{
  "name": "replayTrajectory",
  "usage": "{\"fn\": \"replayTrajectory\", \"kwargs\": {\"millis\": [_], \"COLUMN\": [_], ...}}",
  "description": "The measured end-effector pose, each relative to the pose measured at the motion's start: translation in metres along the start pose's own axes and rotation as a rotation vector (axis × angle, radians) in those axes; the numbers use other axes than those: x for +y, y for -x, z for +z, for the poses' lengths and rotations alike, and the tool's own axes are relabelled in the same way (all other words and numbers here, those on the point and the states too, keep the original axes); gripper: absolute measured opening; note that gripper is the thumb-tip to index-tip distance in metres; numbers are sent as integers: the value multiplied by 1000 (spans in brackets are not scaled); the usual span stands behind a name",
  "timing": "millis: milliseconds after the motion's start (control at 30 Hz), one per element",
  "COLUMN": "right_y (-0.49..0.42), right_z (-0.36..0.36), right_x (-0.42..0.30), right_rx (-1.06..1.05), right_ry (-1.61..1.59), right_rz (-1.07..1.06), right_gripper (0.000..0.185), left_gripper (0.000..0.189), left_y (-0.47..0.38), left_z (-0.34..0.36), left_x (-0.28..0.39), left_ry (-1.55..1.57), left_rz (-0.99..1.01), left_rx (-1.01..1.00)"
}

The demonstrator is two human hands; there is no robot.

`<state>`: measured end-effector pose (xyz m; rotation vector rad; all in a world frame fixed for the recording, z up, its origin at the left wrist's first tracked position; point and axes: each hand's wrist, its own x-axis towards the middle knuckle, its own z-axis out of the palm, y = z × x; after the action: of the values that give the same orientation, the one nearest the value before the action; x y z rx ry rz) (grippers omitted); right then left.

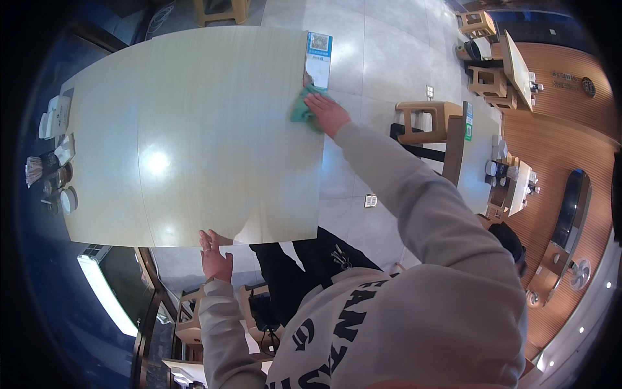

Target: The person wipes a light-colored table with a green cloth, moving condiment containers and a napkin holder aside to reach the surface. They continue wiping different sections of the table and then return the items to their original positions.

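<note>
My right hand (328, 113) reaches out to the right edge of a pale wood-grain table (218, 121). Under its fingers a crumpled green cloth (303, 108) is pressed to the tabletop. The cloth touches the lower end of a blue and white sticker (319, 61) with a printed code, whose lower corner looks torn or peeled. At the near table edge my left hand (216, 261) rests its fingertips on the top, thumb apart, holding nothing.
Along the table's left end stand a white tissue box (58, 115), a holder of thin sticks (35, 170), small jars (63, 175) and a white round container (69, 200). Tan plastic stools (427, 121) and another table (478, 150) are on the right.
</note>
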<state>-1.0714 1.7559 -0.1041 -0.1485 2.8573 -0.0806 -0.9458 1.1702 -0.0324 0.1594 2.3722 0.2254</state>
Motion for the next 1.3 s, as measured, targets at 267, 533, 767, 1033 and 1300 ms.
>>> {"fn": "replayTrajectory", "kwargs": {"millis": [267, 533, 767, 1033, 1300], "right_y": [-6, -2, -6, 6, -55], "right_z": [-20, -6, -8, -4, 7], "right_x": [0, 8, 6, 9, -1], "right_rx": [113, 167, 112, 91, 230], "right_ry": [41, -16, 5, 24, 26], "right_rz": [-90, -79, -92, -115, -76], "right_gripper": [62, 63, 63, 61, 56], "left_gripper": [110, 114, 115, 115, 114], "left_y": [3, 2, 2, 2, 1], "left_z": [-3, -7, -8, -8, -7], "left_x": [4, 4, 8, 2, -1], "left_ry": [-34, -40, -31, -59, -43], "left_rz": [-20, 3, -11, 4, 22], "left_rx": [-14, -15, -27, -55, -46]}}
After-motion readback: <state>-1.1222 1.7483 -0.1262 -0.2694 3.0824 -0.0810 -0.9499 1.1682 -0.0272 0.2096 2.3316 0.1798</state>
